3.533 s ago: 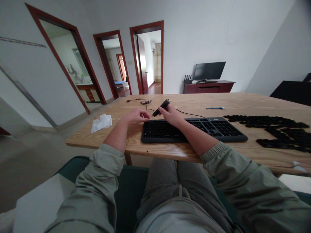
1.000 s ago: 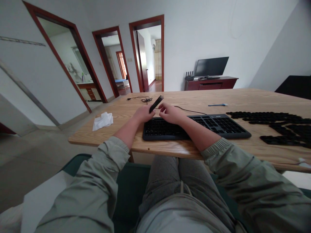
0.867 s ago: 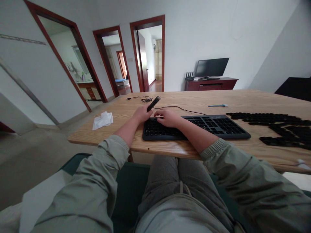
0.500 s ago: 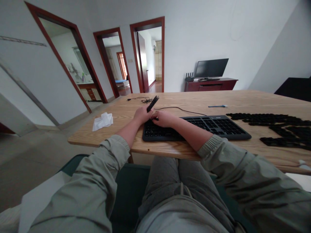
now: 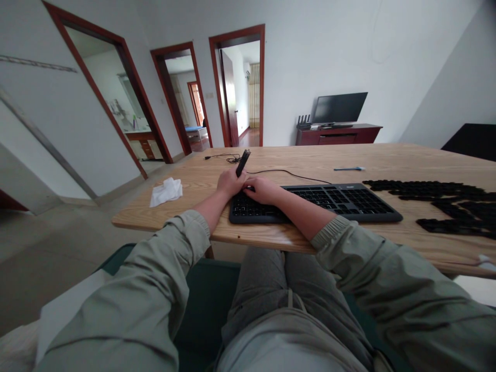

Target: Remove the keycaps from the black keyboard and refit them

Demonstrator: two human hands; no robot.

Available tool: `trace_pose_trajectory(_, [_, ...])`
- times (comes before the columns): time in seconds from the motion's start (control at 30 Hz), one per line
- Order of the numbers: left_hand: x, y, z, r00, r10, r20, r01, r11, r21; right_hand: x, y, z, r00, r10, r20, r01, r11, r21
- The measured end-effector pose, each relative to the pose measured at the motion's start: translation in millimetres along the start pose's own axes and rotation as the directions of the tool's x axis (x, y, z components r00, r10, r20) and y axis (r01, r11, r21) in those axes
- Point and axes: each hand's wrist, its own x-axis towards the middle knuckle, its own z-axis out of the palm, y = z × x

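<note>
A black keyboard lies at the table's front edge, its key area dark with pale square outlines. At its upper left corner, my left hand is closed round a black stick-like tool, which points up and away from me; the tool's lower end is hidden. Right beside it, my right hand rests over the keyboard's left part with fingers bent and drawn together. Whatever sits between those fingertips, if anything, cannot be made out. Several rows of small black pieces, seemingly keycaps, lie to the right of the keyboard.
A crumpled white tissue lies on the wooden table at left. A coiled black cable lies behind my hands. Farther back is a blue brush-like stick. A monitor stands on a red cabinet by the wall.
The black tool stands slightly more upright in my left hand. My right hand has shifted slightly, its fingers closer to the left hand. The whole view has moved a little.
</note>
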Motion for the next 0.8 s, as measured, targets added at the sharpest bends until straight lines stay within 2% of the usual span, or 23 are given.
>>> trace_pose_trajectory(0.1, [1,0,0.4,1.0,-0.015,-0.008,0.015,0.999,-0.033,0,-1,0,1.0,0.007,0.007,-0.007,1.0,0.004])
trace_pose_trajectory(0.23, [2,3,0.5,0.984,-0.143,-0.103,0.13,0.984,-0.125,-1,0,1,0.999,0.044,-0.001,-0.044,0.999,0.019])
trace_pose_trajectory(0.33, [3,6,-0.5,0.985,-0.126,-0.117,0.107,0.982,-0.155,-1,2,2,0.999,0.05,-0.014,-0.049,0.998,0.031])
trace_pose_trajectory(0.43, [6,6,-5.1,0.977,-0.163,-0.137,0.127,0.962,-0.242,-2,1,3,0.994,0.076,-0.076,-0.071,0.996,0.061])
trace_pose_trajectory(0.57, [9,1,-15.5,0.958,-0.226,-0.175,0.125,0.881,-0.455,-5,-5,-1,0.973,0.109,-0.205,-0.074,0.983,0.17])
trace_pose_trajectory(0.7, [15,-7,-23.3,0.908,-0.342,-0.243,0.134,0.785,-0.605,-21,-1,-28,0.951,0.107,-0.29,-0.063,0.986,0.157])
trace_pose_trajectory(0.8, [19,-13,-25.5,0.889,-0.378,-0.259,0.132,0.752,-0.645,-51,23,-71,0.969,0.097,-0.229,-0.103,0.995,-0.012])
